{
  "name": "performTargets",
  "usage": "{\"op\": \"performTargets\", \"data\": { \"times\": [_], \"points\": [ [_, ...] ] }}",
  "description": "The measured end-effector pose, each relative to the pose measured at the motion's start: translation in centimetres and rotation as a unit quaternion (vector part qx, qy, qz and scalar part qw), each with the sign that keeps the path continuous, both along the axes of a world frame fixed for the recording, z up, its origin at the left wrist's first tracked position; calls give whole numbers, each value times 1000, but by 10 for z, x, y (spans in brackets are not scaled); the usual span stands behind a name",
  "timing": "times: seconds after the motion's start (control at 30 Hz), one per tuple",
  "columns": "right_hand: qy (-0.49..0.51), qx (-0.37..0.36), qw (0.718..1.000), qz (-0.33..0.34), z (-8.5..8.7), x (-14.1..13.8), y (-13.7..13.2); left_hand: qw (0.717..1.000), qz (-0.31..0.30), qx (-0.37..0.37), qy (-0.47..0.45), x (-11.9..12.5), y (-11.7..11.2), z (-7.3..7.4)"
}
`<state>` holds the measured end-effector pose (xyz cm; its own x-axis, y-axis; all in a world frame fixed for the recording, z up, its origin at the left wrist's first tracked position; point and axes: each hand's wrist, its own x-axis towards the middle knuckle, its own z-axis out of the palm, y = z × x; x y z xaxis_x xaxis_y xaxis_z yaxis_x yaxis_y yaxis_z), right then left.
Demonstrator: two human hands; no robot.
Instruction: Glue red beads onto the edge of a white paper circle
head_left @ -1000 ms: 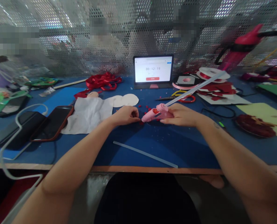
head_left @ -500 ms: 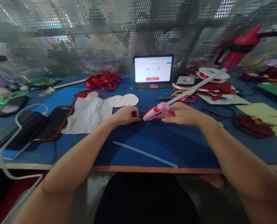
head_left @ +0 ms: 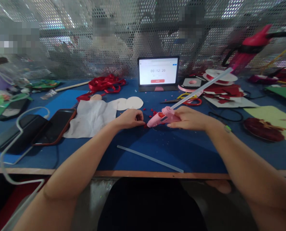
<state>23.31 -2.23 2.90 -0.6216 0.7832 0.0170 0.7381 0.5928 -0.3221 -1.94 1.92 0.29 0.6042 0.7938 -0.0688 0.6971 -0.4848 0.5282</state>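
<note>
My right hand point(head_left: 189, 118) is wrapped round a pink glue gun point(head_left: 160, 117) with a long clear glue stick point(head_left: 200, 89) sticking out of its back. The gun's nozzle points left and down at the blue table point(head_left: 157, 147). My left hand point(head_left: 129, 118) rests on the table with fingers curled in a pinch right by the nozzle; what it pinches is too small to make out. Small red bits point(head_left: 152, 112) lie scattered around the nozzle.
A spare glue stick point(head_left: 150, 159) lies near the front edge. White cloth point(head_left: 92, 118) and white discs point(head_left: 129, 103) lie left of my hands, with phones point(head_left: 55, 126) further left. A tablet point(head_left: 158, 73), scissors point(head_left: 187, 101), red ribbon point(head_left: 105, 83) and ribbon spools point(head_left: 218, 76) sit behind.
The glue gun lifted slightly and its nozzle has come back down toward my left fingertips. My left hand has stayed in place.
</note>
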Motion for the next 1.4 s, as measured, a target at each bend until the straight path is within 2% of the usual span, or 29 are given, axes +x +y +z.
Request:
{"op": "performTargets", "data": {
  "times": [0.3,0.67,0.83,0.97,1.1,1.27,1.33,1.4],
  "points": [
    [-27,-7,1000,-9,10,-2,-4,1000,6,-8,-5,0,1,0],
    [-56,-89,992,-69,26,-10,-8,1000,17,-20,5,2,1,1],
    [-62,-64,995,-47,28,-11,-10,1000,10,-19,2,0,3,-1],
    [-22,-15,999,-32,22,1,-8,1000,10,-10,4,0,2,0],
    [78,-7,993,-87,9,15,0,1000,3,-2,-8,0,2,-2],
    [244,-21,960,-136,-11,20,18,1000,-7,6,-14,-1,5,-5],
    [264,15,949,-169,-19,22,26,1000,4,12,5,-1,4,-4],
    [242,39,948,-204,-26,24,33,1000,5,17,11,-1,4,-3]
  ]
}}
